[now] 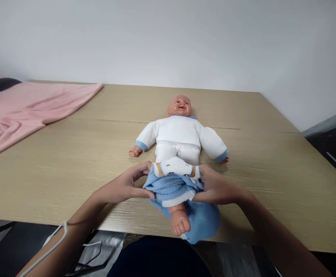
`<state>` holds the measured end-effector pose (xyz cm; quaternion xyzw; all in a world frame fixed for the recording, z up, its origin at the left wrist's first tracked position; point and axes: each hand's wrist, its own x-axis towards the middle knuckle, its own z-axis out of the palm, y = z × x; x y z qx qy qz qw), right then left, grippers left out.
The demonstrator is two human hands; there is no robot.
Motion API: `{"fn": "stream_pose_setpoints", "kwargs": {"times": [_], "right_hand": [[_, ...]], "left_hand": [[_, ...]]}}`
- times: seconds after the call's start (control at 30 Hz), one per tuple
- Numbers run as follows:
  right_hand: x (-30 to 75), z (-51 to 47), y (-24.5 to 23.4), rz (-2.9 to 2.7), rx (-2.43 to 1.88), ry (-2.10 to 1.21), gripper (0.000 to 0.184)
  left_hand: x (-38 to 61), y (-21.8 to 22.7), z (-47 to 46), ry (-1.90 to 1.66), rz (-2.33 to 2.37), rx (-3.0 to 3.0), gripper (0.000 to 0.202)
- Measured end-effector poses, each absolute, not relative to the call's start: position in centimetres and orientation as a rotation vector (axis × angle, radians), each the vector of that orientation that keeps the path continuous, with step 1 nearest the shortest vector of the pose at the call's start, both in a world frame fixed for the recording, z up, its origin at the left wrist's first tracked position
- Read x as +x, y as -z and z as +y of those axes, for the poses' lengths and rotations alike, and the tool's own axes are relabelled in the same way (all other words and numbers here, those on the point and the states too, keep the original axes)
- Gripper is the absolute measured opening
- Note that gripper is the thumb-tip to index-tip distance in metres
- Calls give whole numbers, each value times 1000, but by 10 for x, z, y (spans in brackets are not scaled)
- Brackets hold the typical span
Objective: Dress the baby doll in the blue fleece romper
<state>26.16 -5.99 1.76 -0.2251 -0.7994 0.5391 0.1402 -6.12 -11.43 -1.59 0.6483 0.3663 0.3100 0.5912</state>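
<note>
A baby doll (178, 130) lies on its back on the table, head toward the wall, in a white top with blue cuffs. Bunched around its lower legs are light blue fleece pants (172, 187) with a white waistband and orange patches. My left hand (124, 182) grips the pants' left side between thumb and fingers. On the opposite side my right hand (218, 186) holds the fabric the same way. One bare doll foot (180, 222) sticks out of a white-edged leg opening. The other foot is hidden, and blue cloth hangs at the table's front edge.
A pink blanket (35, 104) is spread over the table's left side, with a dark item (0, 86) behind it. The wooden table (84, 161) meets a white wall at the back. A black chair (12, 246) stands below at the left.
</note>
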Motion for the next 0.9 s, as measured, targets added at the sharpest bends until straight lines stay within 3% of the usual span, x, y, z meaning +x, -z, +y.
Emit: {"fn": "stream_pose_setpoints", "kwargs": {"times": [0.1,0.23,0.3,0.4,0.43,0.6,0.77,0.9], "right_hand": [[271,-54,-15,-2329,-646,-1583,68],[277,-53,-11,-2323,-660,-1506,76],[280,-53,-13,-2307,-619,-1461,70],[289,-51,-20,-2306,-639,-1446,37],[293,-50,-23,-2308,-676,-1450,35],[306,-48,-25,-2189,-735,-1566,38],[302,-54,-8,-1812,-530,-1928,63],[295,-59,0,-1653,-436,-1995,47]], "left_hand": [[-65,21,-110,-732,798,1462,36],[-71,28,-109,-747,753,1376,38],[-74,30,-108,-768,742,1335,36],[-75,29,-106,-827,826,1391,26],[-75,28,-105,-844,865,1439,25],[-74,20,-99,-849,971,1640,24],[-53,-3,-95,-976,1053,1910,34],[-18,-35,-85,-764,893,2152,31]]}}
